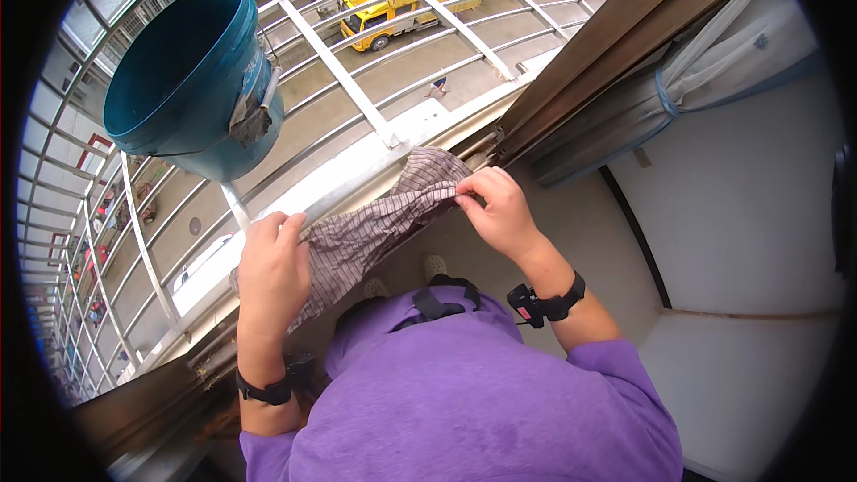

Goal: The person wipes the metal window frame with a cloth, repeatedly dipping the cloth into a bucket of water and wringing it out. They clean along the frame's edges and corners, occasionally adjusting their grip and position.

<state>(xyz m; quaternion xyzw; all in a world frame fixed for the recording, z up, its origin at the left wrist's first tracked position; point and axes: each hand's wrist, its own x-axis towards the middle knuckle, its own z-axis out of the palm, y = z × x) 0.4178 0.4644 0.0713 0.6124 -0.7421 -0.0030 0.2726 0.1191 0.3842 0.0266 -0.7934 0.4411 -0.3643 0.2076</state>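
A brown-grey striped cloth stretches between my two hands, over the inner edge of the window sill. My left hand pinches its left end, where a fold hangs down below the fingers. At the cloth's other end my right hand grips the upper edge between thumb and fingers. Part of the cloth is bunched beside the right fingers and lies over the window frame. A dark strap with a small box sits on each of my wrists.
Beyond the sill a teal bucket stands tilted against white metal bars, with a grey rag on its side. A brown window frame and a tied-back curtain are at right. Far below, a yellow truck is parked.
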